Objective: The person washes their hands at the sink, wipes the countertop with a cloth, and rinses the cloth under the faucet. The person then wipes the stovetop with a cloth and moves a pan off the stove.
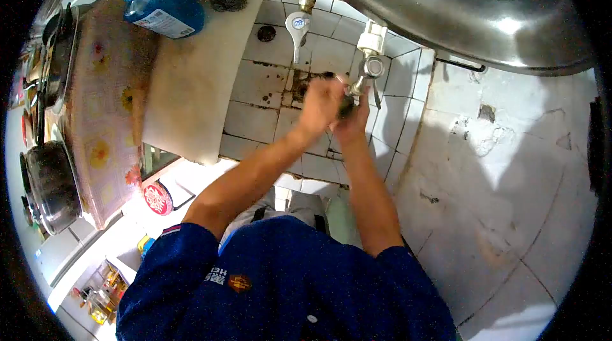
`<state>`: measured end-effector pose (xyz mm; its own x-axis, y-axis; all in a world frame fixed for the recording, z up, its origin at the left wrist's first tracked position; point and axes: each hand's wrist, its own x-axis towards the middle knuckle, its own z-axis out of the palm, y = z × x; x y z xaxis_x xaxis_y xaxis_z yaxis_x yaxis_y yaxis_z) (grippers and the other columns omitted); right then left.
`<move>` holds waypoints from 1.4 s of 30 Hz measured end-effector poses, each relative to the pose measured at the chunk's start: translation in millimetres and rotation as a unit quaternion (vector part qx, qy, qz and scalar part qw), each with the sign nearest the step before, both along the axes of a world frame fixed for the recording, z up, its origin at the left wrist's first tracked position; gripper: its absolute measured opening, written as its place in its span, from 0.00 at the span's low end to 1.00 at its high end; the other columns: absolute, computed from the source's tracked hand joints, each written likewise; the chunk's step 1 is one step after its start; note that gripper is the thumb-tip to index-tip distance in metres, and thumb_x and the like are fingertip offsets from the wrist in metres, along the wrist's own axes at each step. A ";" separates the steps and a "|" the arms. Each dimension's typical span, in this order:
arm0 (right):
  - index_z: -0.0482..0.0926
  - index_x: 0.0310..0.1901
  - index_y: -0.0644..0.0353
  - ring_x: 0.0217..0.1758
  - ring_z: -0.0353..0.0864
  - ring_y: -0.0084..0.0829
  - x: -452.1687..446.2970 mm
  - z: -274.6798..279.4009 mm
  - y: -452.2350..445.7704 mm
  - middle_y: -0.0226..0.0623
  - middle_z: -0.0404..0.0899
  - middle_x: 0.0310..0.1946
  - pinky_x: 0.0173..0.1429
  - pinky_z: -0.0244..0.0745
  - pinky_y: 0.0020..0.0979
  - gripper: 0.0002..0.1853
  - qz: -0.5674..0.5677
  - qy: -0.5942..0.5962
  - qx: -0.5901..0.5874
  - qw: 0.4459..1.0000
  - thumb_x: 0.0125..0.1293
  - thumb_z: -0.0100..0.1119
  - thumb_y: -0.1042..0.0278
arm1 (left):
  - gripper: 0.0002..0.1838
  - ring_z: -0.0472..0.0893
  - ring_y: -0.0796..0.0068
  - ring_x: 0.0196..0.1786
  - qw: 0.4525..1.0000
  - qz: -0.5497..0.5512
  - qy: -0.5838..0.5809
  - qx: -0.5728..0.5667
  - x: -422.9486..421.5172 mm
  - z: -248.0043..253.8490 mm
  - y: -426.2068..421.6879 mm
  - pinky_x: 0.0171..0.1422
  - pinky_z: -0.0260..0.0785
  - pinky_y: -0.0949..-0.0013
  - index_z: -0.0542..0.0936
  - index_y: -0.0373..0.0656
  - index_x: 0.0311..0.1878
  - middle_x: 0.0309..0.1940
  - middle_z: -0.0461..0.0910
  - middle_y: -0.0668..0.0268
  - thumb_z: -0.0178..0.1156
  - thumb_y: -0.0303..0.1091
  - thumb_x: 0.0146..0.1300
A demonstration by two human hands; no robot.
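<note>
Below the lever tap point(368, 73), over the tiled basin point(248, 121), a small dark object point(346, 107) is found between the two hands. At its left, the left hand point(320, 108) is held with fingers bent inward; whether they are closed on the object cannot be told through the blur. At its right, the right hand point(352, 125) is curled around the object, thumb and fingers to opposite sides. The object is judged light, being carried within one palm, and probably slippery if wet; stiffness and fragility cannot be established. A hold around its sides, from below, is judged the surest.

As to visibility, the cookware point(54, 188) at far left is darkened by the edge of view. Fine print on the blue pump bottle point(167, 9) is not legible. Most of the object is covered by fingers, so its exact kind is not determined. Water at the tap outlet cannot be confirmed. At upper right, the large metal vessel point(510, 44) is cut off by the frame.
</note>
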<state>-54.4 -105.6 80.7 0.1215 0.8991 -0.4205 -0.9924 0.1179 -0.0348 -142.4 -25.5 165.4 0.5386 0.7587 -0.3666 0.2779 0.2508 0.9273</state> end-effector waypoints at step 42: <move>0.74 0.52 0.59 0.50 0.77 0.39 -13.2 -16.0 30.6 0.36 0.79 0.46 0.57 0.73 0.42 0.25 -0.002 -0.154 -0.230 0.961 0.67 0.49 0.45 | 0.18 0.80 0.50 0.35 0.981 0.019 0.136 0.139 8.1 -28.2 8.3 0.38 0.72 0.56 0.80 0.38 0.33 0.33 0.80 0.46 0.54 0.45 0.65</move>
<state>-67.6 -74.9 64.7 0.3071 0.6254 -0.7174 -0.9263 0.0236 -0.3759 -134.3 -17.2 137.2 0.4185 0.8677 -0.2681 0.5197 0.0133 0.8542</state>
